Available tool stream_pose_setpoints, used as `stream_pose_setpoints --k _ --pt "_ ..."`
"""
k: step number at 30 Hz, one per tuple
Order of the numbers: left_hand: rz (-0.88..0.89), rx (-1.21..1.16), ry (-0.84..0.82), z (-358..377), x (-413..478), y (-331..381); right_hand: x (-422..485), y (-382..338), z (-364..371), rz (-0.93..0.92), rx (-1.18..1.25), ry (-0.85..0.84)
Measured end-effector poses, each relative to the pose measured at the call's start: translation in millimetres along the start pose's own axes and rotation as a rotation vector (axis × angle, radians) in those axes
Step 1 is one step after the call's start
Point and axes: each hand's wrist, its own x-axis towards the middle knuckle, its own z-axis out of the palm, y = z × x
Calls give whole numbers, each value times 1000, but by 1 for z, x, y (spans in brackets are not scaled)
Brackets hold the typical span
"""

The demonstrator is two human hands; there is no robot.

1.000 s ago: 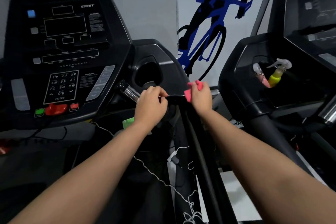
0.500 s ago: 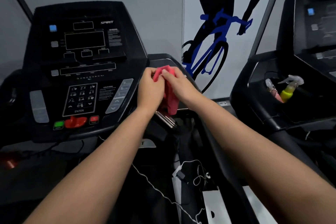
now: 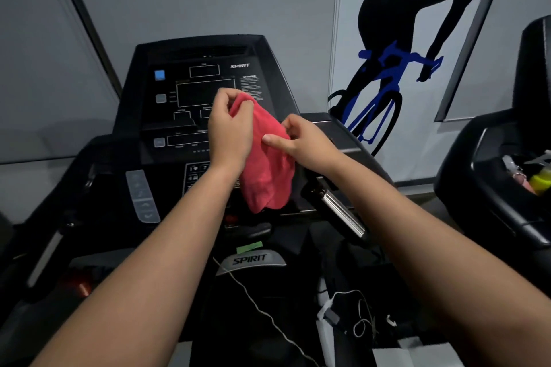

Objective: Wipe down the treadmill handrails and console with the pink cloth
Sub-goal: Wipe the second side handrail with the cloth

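Both hands are up in front of the console (image 3: 190, 92), both gripping the pink cloth (image 3: 267, 170). Left hand (image 3: 229, 128): fingers curled over the cloth's top edge, bunching it, back of the hand to the camera. Right hand (image 3: 301, 140): thumb and curled fingers pinch the cloth's right edge, a bit lower than the left. The cloth hangs loose between the two, its lower end drooping across the keypad area on the console's lower right. Can't tell if it touches the panel or just hangs in front of it. Console is black, "SPIRIT" logo top right, blue button (image 3: 159, 74) top left, displays dark. Chrome handrail grip (image 3: 343, 211) sticks out toward the camera just below right of the cloth, not touching it. Below the console there's a green sticker (image 3: 250, 246) and a grey SPIRIT badge (image 3: 250, 259). A thin white cable (image 3: 262, 307) runs diagonally down over the deck. Second treadmill (image 3: 483, 188) on the far right, with a yellow-green spray bottle (image 3: 539, 180) sitting in its tray. A cyclist decal (image 3: 384, 74), black rider on a blue bike, is on the wall behind.
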Motion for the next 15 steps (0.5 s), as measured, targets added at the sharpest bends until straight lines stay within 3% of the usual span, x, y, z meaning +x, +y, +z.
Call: stream_pose_setpoints --k 4,7,11,15 --pt "-6 34 -151 -25 8 -7 4 -2 21 -75 -102 -1" --pt "18 34 -258 -38 11 -7 2 -2 33 -145 33 25" --pt "96 95 -221 -53 18 -10 3 -10 43 -105 389 79" --pt "183 307 -118 -65 22 -20 16 -15 38 -62 184 74"
